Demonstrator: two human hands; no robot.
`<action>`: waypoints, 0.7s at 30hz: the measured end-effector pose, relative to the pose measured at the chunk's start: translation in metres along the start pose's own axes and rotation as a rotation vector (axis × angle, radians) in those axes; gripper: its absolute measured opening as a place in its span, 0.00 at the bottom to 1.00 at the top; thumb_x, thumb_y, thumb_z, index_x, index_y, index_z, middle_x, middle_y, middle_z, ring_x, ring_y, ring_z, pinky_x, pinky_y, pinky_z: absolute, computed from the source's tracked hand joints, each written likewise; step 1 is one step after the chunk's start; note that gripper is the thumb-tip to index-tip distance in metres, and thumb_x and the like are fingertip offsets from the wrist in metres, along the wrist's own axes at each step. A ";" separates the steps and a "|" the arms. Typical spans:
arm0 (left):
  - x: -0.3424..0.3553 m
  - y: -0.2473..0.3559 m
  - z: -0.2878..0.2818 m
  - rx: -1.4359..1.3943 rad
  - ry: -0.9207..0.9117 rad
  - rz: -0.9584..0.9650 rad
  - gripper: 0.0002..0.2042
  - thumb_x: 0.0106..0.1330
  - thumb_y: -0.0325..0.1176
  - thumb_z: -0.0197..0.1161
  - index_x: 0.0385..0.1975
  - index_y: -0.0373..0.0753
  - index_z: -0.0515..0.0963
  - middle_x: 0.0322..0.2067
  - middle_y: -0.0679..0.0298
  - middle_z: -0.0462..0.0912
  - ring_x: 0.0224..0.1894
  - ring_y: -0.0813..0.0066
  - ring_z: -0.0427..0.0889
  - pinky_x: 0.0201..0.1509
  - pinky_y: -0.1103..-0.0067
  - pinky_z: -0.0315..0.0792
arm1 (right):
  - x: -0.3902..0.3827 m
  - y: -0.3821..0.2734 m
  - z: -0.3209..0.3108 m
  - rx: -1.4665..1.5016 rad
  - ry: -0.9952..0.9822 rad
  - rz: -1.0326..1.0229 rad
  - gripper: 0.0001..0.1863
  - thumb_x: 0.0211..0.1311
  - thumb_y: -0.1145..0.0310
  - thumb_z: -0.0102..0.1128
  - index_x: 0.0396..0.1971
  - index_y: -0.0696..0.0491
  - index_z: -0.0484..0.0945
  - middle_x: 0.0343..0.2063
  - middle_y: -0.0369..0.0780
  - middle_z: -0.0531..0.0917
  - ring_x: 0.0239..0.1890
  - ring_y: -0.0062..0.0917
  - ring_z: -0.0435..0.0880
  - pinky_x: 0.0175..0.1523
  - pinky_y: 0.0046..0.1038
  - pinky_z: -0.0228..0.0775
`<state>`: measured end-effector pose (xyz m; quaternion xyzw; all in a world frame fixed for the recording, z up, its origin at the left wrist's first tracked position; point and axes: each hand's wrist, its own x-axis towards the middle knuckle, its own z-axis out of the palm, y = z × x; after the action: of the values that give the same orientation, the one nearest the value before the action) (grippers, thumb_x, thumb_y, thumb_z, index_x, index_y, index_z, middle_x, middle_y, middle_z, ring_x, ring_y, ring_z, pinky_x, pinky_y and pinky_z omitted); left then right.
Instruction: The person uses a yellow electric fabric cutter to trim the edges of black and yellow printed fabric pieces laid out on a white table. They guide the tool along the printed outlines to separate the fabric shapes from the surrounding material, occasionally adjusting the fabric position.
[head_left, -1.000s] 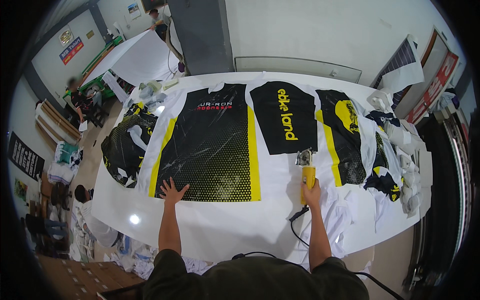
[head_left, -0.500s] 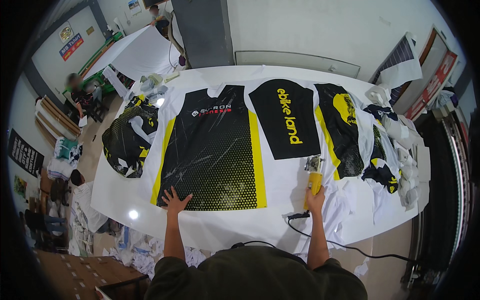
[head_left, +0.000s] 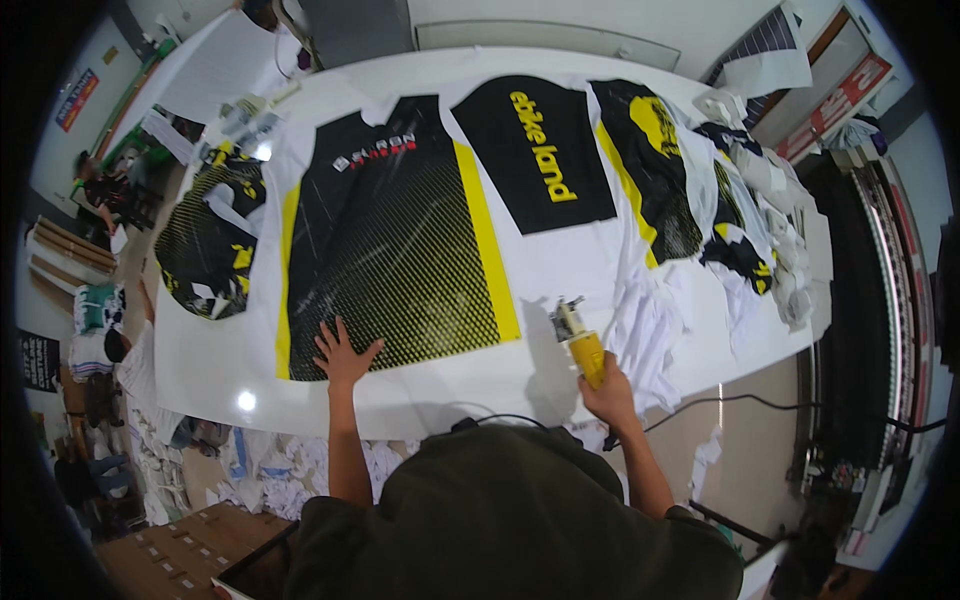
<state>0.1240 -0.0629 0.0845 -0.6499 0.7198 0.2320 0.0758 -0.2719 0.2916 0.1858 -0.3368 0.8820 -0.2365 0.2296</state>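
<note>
The right hand (head_left: 607, 393) covers the rear of a yellow handheld power tool (head_left: 584, 352); its grip is wrapped around the body, though some fingers are hidden. The metal head is blurred, so whether it touches the white surface below is hard to tell. The black cord (head_left: 770, 400) is partly lost behind the forearm, then runs out to the right. The left hand (head_left: 346, 360) lies with its grip spread, fingers fanned on the lower edge of a large black-and-yellow panel (head_left: 390, 250). The dark shirt (head_left: 510, 510) hides part of the worktop's (head_left: 200, 375) near edge — a white strip shows between that edge and the panel's hem. Right of the panel's yellow border, white surface reaches the tool — cloth or worktop, I cannot tell.
</note>
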 end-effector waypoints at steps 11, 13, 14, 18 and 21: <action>-0.003 0.010 0.008 -0.012 -0.081 0.038 0.65 0.43 0.79 0.70 0.81 0.62 0.42 0.79 0.44 0.26 0.77 0.23 0.24 0.65 0.21 0.36 | -0.071 -0.028 0.065 0.013 -0.044 0.007 0.32 0.62 0.64 0.67 0.59 0.62 0.61 0.40 0.64 0.81 0.41 0.64 0.82 0.44 0.54 0.75; -0.002 0.009 0.009 -0.019 -0.086 0.044 0.65 0.43 0.78 0.70 0.81 0.62 0.42 0.79 0.43 0.26 0.77 0.23 0.24 0.65 0.21 0.35 | -0.058 -0.034 0.071 0.032 -0.017 -0.026 0.32 0.62 0.65 0.66 0.58 0.64 0.60 0.39 0.65 0.80 0.41 0.65 0.81 0.44 0.55 0.75; -0.002 0.009 0.009 -0.016 -0.087 0.045 0.65 0.43 0.78 0.71 0.81 0.62 0.42 0.79 0.43 0.26 0.77 0.23 0.24 0.65 0.21 0.35 | -0.051 -0.036 0.072 0.030 -0.008 -0.047 0.31 0.63 0.66 0.66 0.57 0.64 0.60 0.39 0.65 0.80 0.40 0.65 0.81 0.44 0.55 0.74; -0.001 0.008 0.009 0.013 -0.086 0.047 0.66 0.43 0.78 0.71 0.81 0.62 0.40 0.79 0.44 0.26 0.77 0.22 0.25 0.65 0.21 0.37 | -0.034 -0.046 0.078 0.025 -0.009 -0.063 0.30 0.63 0.67 0.66 0.56 0.65 0.60 0.39 0.67 0.79 0.40 0.65 0.80 0.44 0.56 0.74; -0.002 0.009 0.010 0.013 -0.074 0.049 0.65 0.43 0.78 0.71 0.81 0.62 0.40 0.80 0.44 0.26 0.77 0.22 0.26 0.65 0.21 0.38 | -0.027 -0.050 0.079 -0.003 -0.050 -0.021 0.29 0.64 0.64 0.64 0.56 0.62 0.60 0.44 0.62 0.78 0.44 0.63 0.80 0.47 0.55 0.74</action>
<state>0.1141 -0.0564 0.0789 -0.6227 0.7335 0.2530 0.1008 -0.1846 0.2568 0.1591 -0.3522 0.8728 -0.2290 0.2487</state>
